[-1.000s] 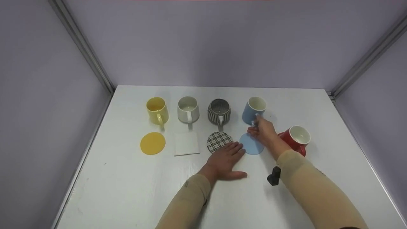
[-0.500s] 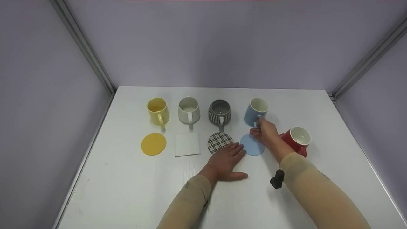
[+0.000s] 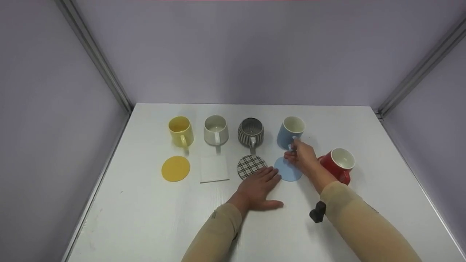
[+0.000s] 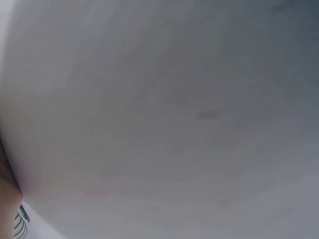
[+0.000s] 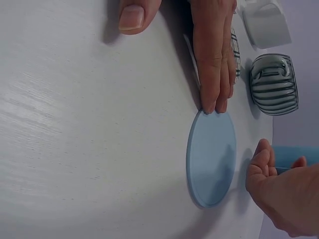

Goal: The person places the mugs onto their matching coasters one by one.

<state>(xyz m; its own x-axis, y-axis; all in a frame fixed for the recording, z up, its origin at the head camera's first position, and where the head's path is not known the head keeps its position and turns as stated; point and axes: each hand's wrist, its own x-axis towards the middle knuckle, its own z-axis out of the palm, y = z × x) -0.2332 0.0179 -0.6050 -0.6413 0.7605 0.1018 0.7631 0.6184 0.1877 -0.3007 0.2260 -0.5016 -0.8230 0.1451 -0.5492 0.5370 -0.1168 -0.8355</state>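
Note:
In the head view my right hand (image 3: pixel 304 156) pinches the handle of a light blue mug (image 3: pixel 284 136), which stands behind a round light blue coaster (image 3: pixel 290 174). My left hand (image 3: pixel 256 189) lies flat on the table, fingers spread, covering part of a round plaid coaster (image 3: pixel 250 165). The right wrist view shows the left fingertips (image 5: pixel 209 102) touching the edge of the blue coaster (image 5: pixel 212 159). There, the blue mug (image 5: pixel 294 155) is partly hidden by the right hand (image 5: pixel 289 199). The left wrist view is mostly blurred grey surface.
A yellow mug (image 3: pixel 181 133), a white mug (image 3: pixel 216 131) and a striped dark mug (image 3: pixel 251 133) stand in a row at the back. Before them lie a yellow coaster (image 3: pixel 175 169) and a square white coaster (image 3: pixel 214 169). A red mug (image 3: pixel 329 165) stands beside my right forearm.
The blue mug shifts slightly right, then slightly back left, with my right hand on its handle. My left hand stays put. The head view tilts so that the table sits lower.

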